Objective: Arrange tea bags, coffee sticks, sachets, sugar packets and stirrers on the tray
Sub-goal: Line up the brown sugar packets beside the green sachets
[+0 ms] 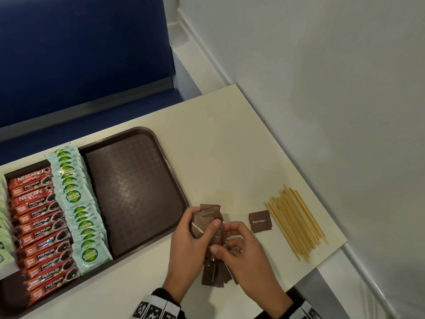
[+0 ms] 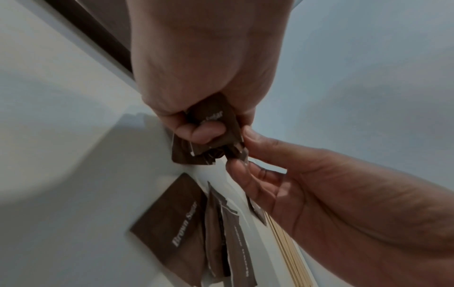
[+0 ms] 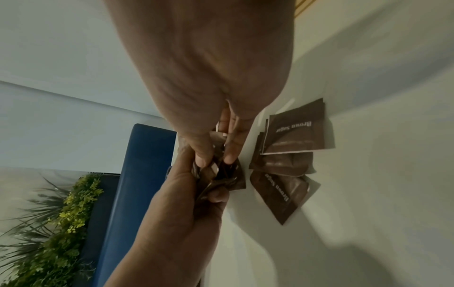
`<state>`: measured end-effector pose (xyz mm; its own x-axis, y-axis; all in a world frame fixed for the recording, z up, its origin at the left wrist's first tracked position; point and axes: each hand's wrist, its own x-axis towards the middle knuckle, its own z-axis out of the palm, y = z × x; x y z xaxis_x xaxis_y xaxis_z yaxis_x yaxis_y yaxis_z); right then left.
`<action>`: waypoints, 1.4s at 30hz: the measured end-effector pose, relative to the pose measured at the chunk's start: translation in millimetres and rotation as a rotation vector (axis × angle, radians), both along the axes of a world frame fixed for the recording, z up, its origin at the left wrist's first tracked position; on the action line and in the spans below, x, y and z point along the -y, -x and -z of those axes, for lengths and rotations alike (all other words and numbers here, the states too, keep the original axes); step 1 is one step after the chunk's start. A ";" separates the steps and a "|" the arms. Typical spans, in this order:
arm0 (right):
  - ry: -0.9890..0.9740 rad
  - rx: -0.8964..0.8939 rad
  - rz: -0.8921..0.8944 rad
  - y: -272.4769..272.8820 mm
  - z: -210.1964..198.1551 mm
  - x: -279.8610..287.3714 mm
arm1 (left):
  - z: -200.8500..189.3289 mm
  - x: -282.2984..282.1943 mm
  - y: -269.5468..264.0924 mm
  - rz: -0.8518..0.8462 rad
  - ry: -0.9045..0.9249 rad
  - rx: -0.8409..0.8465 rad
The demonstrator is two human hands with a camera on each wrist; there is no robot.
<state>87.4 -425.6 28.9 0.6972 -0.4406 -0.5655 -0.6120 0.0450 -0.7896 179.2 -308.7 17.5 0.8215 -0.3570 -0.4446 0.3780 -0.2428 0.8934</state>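
Observation:
My left hand (image 1: pixel 195 231) grips a bunch of brown sugar packets (image 1: pixel 208 217) just right of the brown tray (image 1: pixel 138 192). My right hand (image 1: pixel 232 240) pinches the same bunch from the right side. More brown sugar packets (image 1: pixel 215 275) lie on the table under my hands. One single brown sugar packet (image 1: pixel 260 221) lies flat further right. In the left wrist view my left hand (image 2: pixel 196 124) holds the packets (image 2: pixel 213 120) with the thumb on top. In the right wrist view my right hand (image 3: pixel 216 151) pinches the packets (image 3: pixel 221 174) held by the other hand.
Red coffee sticks (image 1: pixel 41 224) and pale green Coco sachets (image 1: pixel 78 203) fill the tray's left part; its right part is bare. Wooden stirrers (image 1: pixel 296 224) lie in a bundle near the table's right edge. A blue bench (image 1: pixel 80 54) stands behind the table.

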 end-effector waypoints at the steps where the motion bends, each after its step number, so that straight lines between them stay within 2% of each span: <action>1: -0.009 0.006 -0.002 0.5 -0.7 0.7 | 0.2 -0.7 0.2 -0.002 -0.005 0.010; 11: -0.033 0.110 0.012 -2.4 -21.7 2.2 | -25.6 -3.2 -0.8 0.015 -0.016 0.169; 20: -0.003 0.101 0.002 -4.8 -29.1 2.0 | -29.6 -7.7 -3.7 0.024 0.069 0.008; 27: 0.026 0.166 -0.098 -36.7 -50.0 -7.9 | -51.4 -30.2 -18.3 -0.139 0.151 -0.061; 31: -0.063 0.240 -0.145 -73.4 -59.4 -25.5 | -53.8 -53.7 -37.5 -0.270 0.188 -0.052; 35: -0.068 0.260 -0.214 -104.9 -60.4 -48.0 | -52.2 -82.1 -57.1 -0.396 0.282 -0.130; 42: 0.139 0.281 -0.326 -137.6 -71.8 -96.9 | -55.7 -119.0 -82.0 -0.583 0.367 -0.134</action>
<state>225.0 -328.7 100.7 0.9302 -0.2309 -0.2852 -0.3374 -0.2326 -0.9122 261.2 -189.7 73.1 0.8710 -0.0213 -0.4909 0.4678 0.3411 0.8153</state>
